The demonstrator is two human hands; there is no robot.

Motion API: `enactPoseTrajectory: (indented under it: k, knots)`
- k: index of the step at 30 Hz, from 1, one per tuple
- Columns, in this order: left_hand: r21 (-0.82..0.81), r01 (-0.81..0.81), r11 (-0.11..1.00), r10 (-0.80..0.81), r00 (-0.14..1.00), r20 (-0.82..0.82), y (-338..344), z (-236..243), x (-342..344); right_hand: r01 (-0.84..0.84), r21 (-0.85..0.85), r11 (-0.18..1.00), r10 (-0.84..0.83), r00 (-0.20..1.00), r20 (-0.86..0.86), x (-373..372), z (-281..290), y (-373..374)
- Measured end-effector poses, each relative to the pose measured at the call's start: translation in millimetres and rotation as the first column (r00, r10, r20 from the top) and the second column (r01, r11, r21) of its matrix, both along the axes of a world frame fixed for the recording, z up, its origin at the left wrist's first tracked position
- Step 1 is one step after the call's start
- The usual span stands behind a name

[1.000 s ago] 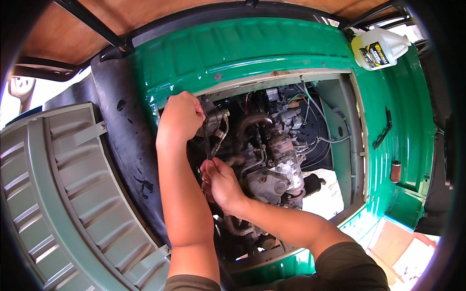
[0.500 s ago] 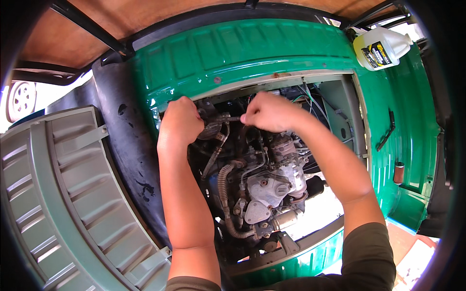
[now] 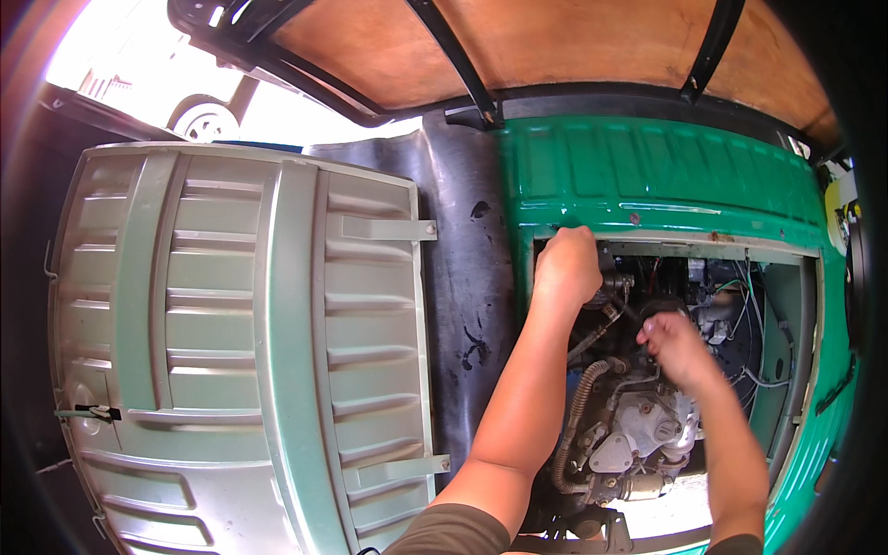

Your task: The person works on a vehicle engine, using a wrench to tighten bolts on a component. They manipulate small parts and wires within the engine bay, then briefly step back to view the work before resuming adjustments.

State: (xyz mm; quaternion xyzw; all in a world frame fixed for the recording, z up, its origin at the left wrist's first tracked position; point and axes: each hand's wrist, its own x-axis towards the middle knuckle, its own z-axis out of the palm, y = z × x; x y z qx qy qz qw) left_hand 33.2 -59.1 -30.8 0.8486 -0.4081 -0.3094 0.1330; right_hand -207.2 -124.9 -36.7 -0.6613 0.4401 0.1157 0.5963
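My left hand (image 3: 568, 264) is curled closed at the upper-left corner of an open engine bay, around something hidden by the fingers. A dark bar (image 3: 629, 309) slants down from near it toward my right hand (image 3: 673, 344), whose bent fingers are at the bar's lower end, too blurred to show whether they grip it. Around both hands are a dirty engine (image 3: 638, 425), a ribbed hose (image 3: 575, 407), metal pipes and several wires.
A grey ribbed panel (image 3: 222, 370) lies left beside a black mat (image 3: 467, 268). Green bodywork (image 3: 647, 162) frames the opening. A brown board on black bars (image 3: 592, 46) spans the top; a jug (image 3: 838, 199) is at the right edge; a wheel (image 3: 205, 122) shows behind.
My view has swung left, bringing more of the grey panel in. My right hand rose along the bar's swing, then moved lower. My left hand stays at the corner.
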Motion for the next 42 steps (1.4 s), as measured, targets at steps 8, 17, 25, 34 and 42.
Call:
enactPoseTrajectory:
  k: [8, 17, 25, 34, 42]
  knots:
    - [-0.090, 0.056, 0.994, -0.049, 0.996, 0.070, 0.2, -8.3, -4.7, 0.738, 0.321, 0.594, -0.783, 0.622, 0.020, 50.0, -8.5, 142.2]
    - [0.018, 0.061, 0.998, -0.062, 0.997, 0.056, 17.6, 12.2, 5.1, 0.387, 0.233, 0.892, -0.413, 0.908, 0.072, 25.8, 14.0, 101.6]
    - [0.003, 0.081, 0.997, -0.081, 0.996, 0.048, -0.5, 9.7, 1.8, -0.246, -0.337, 0.909, 0.249, 0.968, -0.035, 27.7, 39.8, -63.8]
    - [-0.017, 0.007, 1.000, -0.008, 0.998, -0.068, 2.9, -23.9, 11.2, -0.419, -0.268, 0.868, 0.452, 0.889, 0.074, 20.8, 8.2, -60.2]
    - [-0.106, 0.128, 0.986, -0.125, 0.992, 0.030, 4.7, -11.1, 9.8, 0.082, -0.277, 0.957, -0.076, 0.997, 0.034, 11.0, -0.7, 45.1]
